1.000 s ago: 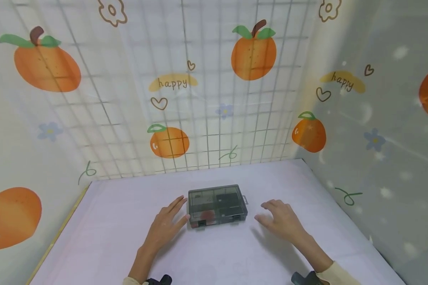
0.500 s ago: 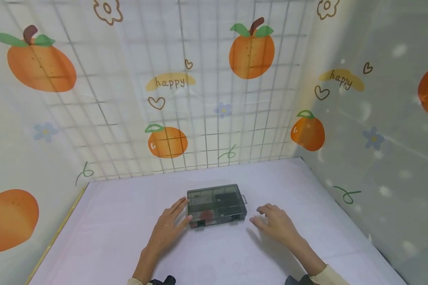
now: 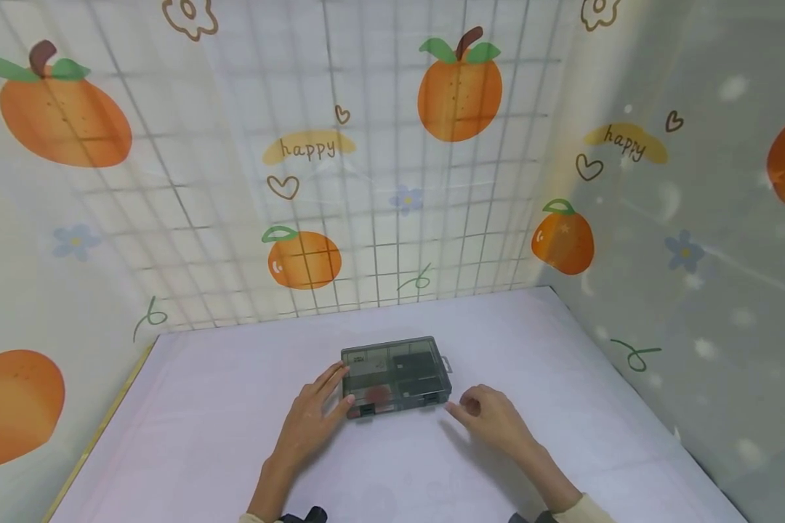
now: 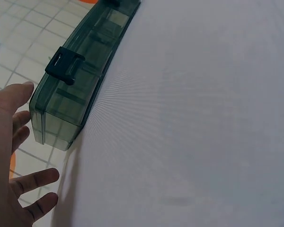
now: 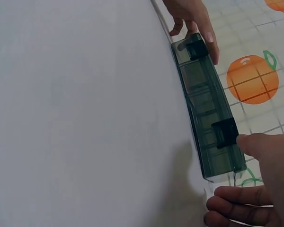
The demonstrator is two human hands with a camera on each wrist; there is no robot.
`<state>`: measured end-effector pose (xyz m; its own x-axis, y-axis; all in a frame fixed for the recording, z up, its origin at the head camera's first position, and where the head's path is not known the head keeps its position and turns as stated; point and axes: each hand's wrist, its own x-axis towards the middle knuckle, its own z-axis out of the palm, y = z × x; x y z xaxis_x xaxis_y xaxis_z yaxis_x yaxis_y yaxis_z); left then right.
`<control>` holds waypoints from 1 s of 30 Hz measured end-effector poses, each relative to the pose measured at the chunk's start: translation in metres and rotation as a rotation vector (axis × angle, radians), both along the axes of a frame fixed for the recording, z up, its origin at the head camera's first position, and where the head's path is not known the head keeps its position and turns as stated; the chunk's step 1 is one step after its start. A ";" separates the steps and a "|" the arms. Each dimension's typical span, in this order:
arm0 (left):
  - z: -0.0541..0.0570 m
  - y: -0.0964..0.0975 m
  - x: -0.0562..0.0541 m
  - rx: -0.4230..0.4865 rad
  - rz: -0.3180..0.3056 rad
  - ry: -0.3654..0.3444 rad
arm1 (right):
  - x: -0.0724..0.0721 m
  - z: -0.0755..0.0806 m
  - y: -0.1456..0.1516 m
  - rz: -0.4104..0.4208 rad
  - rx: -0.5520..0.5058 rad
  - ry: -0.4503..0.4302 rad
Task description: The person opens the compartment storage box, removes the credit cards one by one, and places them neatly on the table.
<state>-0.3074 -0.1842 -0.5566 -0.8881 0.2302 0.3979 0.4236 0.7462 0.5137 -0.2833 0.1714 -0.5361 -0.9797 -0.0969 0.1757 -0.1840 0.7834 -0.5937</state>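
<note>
Fingers spread, the left hand (image 3: 306, 419) flanks the left end of a smoky green, see-through plastic box (image 3: 395, 378) on the white table (image 3: 379, 468) in the head view, while the right hand (image 3: 495, 419) bends its fingers beside the near right corner. From the left wrist, I can't tell whether that thumb presses, so a one-sided shove could slide the box. From the right wrist, three fingers lie together, thumb by a black plastic latch (image 5: 225, 133), where a glancing push might slip.
</note>
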 end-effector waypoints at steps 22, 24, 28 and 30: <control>-0.007 0.002 -0.001 0.031 0.037 -0.023 | -0.007 -0.009 -0.025 -0.059 -0.506 -0.311; -0.007 0.002 -0.001 0.038 0.037 -0.028 | -0.009 -0.012 -0.028 -0.072 -0.591 -0.339; -0.010 0.002 -0.002 0.043 0.035 -0.043 | -0.011 -0.016 -0.034 -0.073 -0.778 -0.408; -0.011 0.001 -0.002 0.047 0.033 -0.050 | -0.011 -0.018 -0.037 -0.075 -0.846 -0.434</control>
